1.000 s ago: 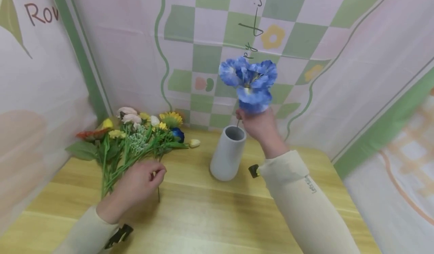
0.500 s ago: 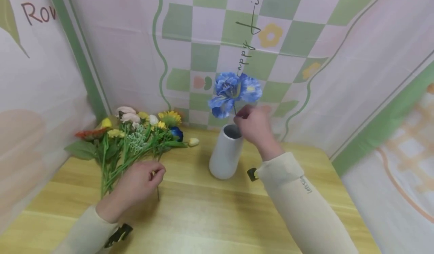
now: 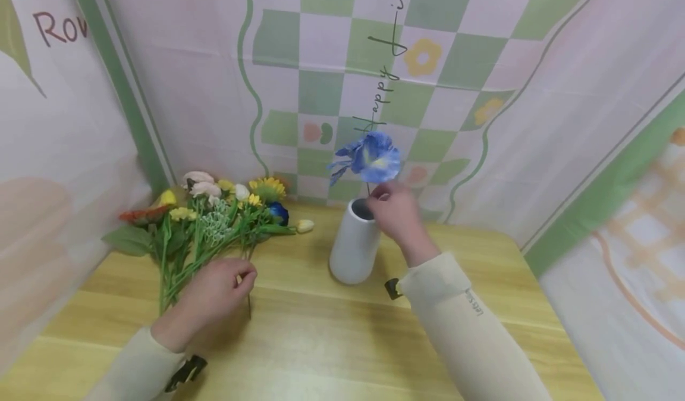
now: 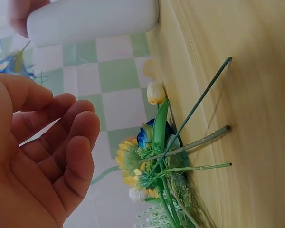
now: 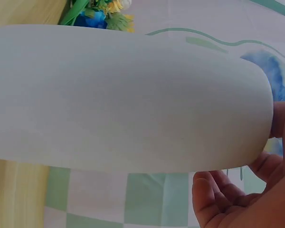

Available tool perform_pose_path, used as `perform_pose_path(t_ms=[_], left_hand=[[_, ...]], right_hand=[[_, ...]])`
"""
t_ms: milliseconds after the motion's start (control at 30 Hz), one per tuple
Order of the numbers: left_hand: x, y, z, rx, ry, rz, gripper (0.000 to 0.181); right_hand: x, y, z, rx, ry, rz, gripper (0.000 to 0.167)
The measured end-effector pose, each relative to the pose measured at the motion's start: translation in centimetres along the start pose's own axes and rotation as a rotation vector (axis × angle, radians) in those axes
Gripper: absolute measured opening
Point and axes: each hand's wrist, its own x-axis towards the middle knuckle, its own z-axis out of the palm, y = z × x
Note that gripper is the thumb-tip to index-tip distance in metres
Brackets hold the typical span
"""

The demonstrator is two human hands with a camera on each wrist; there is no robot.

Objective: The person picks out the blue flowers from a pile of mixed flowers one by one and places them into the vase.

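A white vase (image 3: 353, 249) stands upright on the table, with a blue flower (image 3: 377, 157) above its mouth. My right hand (image 3: 396, 213) pinches the flower's stem at the vase's rim; in the right wrist view the vase (image 5: 128, 97) hides part of that hand (image 5: 247, 190). My left hand (image 3: 216, 288) hovers beside the pile of flowers, and the left wrist view shows this hand (image 4: 47, 142) with loosely curled fingers and nothing in them. The pile (image 3: 214, 222) of mixed flowers with green stems lies at the left.
A pale yellow tulip (image 3: 305, 226) lies between the pile and the vase. Several stem ends (image 4: 206, 137) stick out toward the left hand's side. A patterned cloth (image 3: 321, 91) hangs behind the wooden table (image 3: 321, 341), and more cloth hangs at both sides.
My right hand has come down toward the vase's mouth, and the blue flower has sunk and turned with it. The left hand has hardly moved.
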Motion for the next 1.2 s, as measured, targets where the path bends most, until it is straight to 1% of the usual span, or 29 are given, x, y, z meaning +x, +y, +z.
perform_pose_path(t_ms=[167, 300, 467, 533, 633, 667, 767, 800, 933, 1067, 1133, 1200], left_hand=[[0.0, -0.1, 0.1, -0.002, -0.004, -0.007, 0.012], [-0.1, -0.2, 0.2, 0.000, -0.006, -0.014, 0.013], [-0.2, -0.1, 0.2, 0.005, 0.001, -0.014, 0.015], [-0.1, -0.2, 0.2, 0.007, -0.007, -0.014, 0.014], [0.0, -0.5, 0.2, 0.021, -0.031, -0.018, 0.013], [0.0, -0.7, 0.3, 0.030, -0.036, -0.017, 0.013], [0.1, -1.3, 0.8, 0.063, -0.053, -0.021, 0.011], [0.1, -1.5, 0.9, 0.075, -0.055, -0.024, 0.011], [0.1, -2.3, 1.2, 0.128, -0.072, -0.042, 0.013], [0.2, -2.5, 0.9, 0.178, -0.067, -0.033, 0.020], [0.6, -2.4, 0.9, 0.193, -0.050, -0.013, 0.023], [1.1, -2.3, 0.9, 0.203, -0.029, 0.013, 0.026]], right_hand=[[-0.2, 0.2, 0.3, 0.009, 0.001, 0.042, 0.019], [-0.3, 0.4, 0.5, 0.000, 0.011, 0.046, 0.022], [-0.3, 0.7, 0.7, 0.000, 0.038, 0.046, 0.018], [-0.4, 0.9, 0.8, -0.006, 0.050, 0.048, 0.021], [-0.7, 1.2, 0.7, 0.008, 0.055, 0.043, 0.015], [-0.8, 1.4, 0.6, 0.026, 0.054, 0.045, 0.017], [-1.6, 1.9, 0.3, 0.075, 0.033, 0.067, 0.034], [-1.9, 2.1, 0.1, 0.092, 0.023, 0.077, 0.036], [-3.3, 3.1, -0.5, 0.117, -0.006, 0.113, 0.034], [-4.4, 4.3, -1.4, 0.074, -0.043, 0.141, 0.039], [-4.7, 5.1, -2.0, 0.033, -0.064, 0.149, 0.044], [-4.9, 5.8, -2.6, -0.005, -0.077, 0.138, 0.048]])
